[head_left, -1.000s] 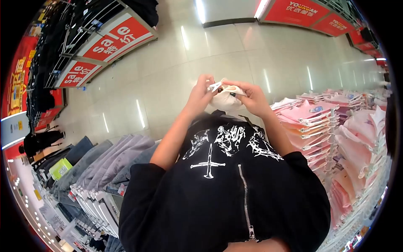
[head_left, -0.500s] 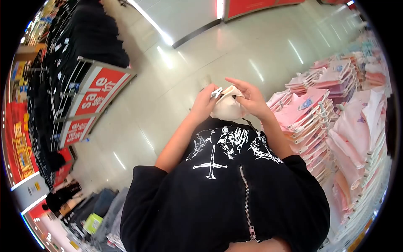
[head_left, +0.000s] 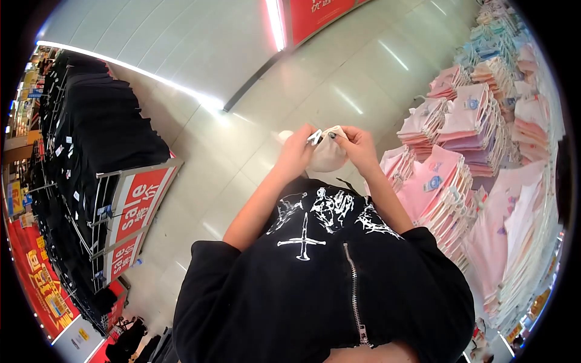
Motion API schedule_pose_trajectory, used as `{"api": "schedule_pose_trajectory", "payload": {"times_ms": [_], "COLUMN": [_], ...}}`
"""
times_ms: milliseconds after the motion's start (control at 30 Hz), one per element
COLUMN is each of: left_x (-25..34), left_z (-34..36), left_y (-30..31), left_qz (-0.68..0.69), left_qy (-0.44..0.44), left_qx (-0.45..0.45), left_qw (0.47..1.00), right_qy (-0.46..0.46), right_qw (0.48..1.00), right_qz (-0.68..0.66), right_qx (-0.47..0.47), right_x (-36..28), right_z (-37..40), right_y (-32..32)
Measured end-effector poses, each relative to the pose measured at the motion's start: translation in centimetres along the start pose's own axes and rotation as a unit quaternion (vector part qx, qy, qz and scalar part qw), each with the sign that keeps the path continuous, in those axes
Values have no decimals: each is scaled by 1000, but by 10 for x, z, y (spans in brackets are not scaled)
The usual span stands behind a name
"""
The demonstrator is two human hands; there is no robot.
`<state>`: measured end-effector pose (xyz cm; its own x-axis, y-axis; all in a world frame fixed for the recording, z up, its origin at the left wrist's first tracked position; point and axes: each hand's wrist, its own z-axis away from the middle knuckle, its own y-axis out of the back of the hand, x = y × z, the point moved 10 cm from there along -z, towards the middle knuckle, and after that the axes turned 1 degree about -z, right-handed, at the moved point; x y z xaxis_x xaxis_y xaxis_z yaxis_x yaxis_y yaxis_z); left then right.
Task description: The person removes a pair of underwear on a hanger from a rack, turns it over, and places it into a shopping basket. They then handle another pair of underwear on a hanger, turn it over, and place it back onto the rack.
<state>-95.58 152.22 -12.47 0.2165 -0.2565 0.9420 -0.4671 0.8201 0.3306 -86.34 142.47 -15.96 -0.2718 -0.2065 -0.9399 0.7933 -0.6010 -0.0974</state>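
Between my hands, in front of my chest, is a soft cream cloth item [head_left: 327,158], bunched and partly hidden by my fingers. My left hand [head_left: 296,150] is closed at its left edge, where a small white plastic clip [head_left: 314,137] sticks out by the fingertips. On the other side, my right hand [head_left: 358,148] pinches the upper right edge between thumb and fingers. Dark nail polish shows on the right thumb. The exact kind of the cloth item cannot be made out.
At left stands a rack of black clothes [head_left: 103,121] with a red sale sign [head_left: 140,202]. Close on the right are pink clothes [head_left: 436,181] on white hangers. A pale display platform [head_left: 181,54] with a lit edge stands ahead on the shiny tiled floor [head_left: 254,139].
My right hand's raised index finger has come down onto the cloth, closing the grip. The view has turned, so the racks sit differently around me; both hands stay at the cloth.
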Motion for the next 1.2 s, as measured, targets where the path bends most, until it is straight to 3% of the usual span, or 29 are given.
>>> {"api": "schedule_pose_trajectory", "payload": {"times_ms": [200, 300, 400, 433, 500, 600, 733, 833, 933, 1133, 1200], "left_x": [3, -29, -32, -30, -19, 6, 29, 20, 34, 49, 63], "left_z": [-44, -65, -86, -93, -104, -125, -162, -196, -235, -320, -344], "left_y": [34, 40, 53, 53, 45, 27, 1, -24, -47, -95, -112], "left_qz": [-21, 33, 38, 103, 68, 10, 25, 57, 9, 36, -6], "left_qy": [-29, 55, 11, -8, -33, -98, -178, -69, -160, 2, -39], "left_qx": [-46, -54, -13, -19, -55, -91, -80, -102, -120, -203, -204], "left_qw": [998, 996, 999, 994, 996, 991, 980, 991, 980, 978, 978], "right_qy": [-6, 34, 68, 68, 65, 132, 131, 128, 151, 180, 162], "right_qw": [997, 997, 989, 985, 976, 949, 946, 948, 950, 953, 967], "right_qz": [-34, 2, 73, 92, 130, 197, 165, 141, 118, 99, 61], "right_qx": [65, 68, 112, 130, 164, 209, 246, 254, 245, 221, 188], "right_x": [-22, -47, -70, -73, -80, -107, -121, -123, -132, -151, -156], "right_z": [-54, -70, -75, -76, -78, -76, -85, -101, -123, -174, -187], "right_y": [-13, -15, -1, 5, 20, 32, 65, 100, 138, 226, 248]}}
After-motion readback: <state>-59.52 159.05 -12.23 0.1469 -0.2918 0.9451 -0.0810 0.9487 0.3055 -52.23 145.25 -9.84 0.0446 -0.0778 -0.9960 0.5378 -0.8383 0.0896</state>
